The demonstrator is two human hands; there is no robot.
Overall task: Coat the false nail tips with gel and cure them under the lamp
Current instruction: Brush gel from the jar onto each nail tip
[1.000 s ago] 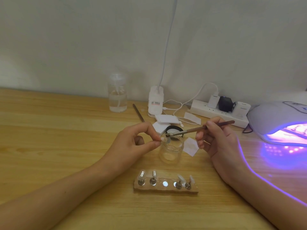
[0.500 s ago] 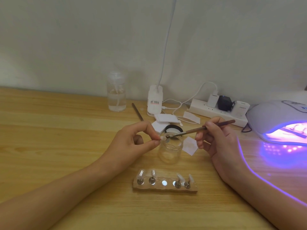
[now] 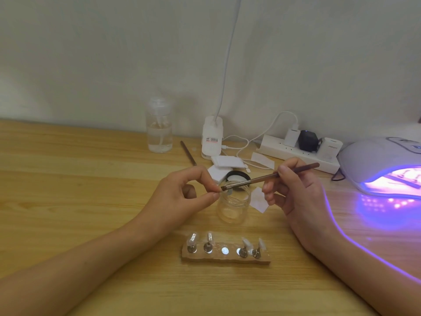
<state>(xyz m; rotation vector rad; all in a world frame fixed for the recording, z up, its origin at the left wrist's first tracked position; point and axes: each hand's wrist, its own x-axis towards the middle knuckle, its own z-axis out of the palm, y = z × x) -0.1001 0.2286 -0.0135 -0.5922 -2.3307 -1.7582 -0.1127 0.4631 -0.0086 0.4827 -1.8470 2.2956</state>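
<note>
The brush (image 3: 262,178) had edged onto the nail tip (image 3: 219,190); the left hand (image 3: 182,197) pinched it, the right hand (image 3: 298,197) pinched the brush. Coating looked underway.

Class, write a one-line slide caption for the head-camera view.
Left hand pinches a nail tip by a glass jar; right hand holds a brush to it; lamp lit.

**Pale wall, wooden table**

A plain off-white wall (image 3: 91,53) rises beyond the left hand (image 3: 182,197) and right hand (image 3: 296,192), softly and evenly lit. A light wooden table (image 3: 57,179) with lengthwise grain runs beneath them. Right of the right hand, a violet glow (image 3: 382,213) pools on the wood.
</note>
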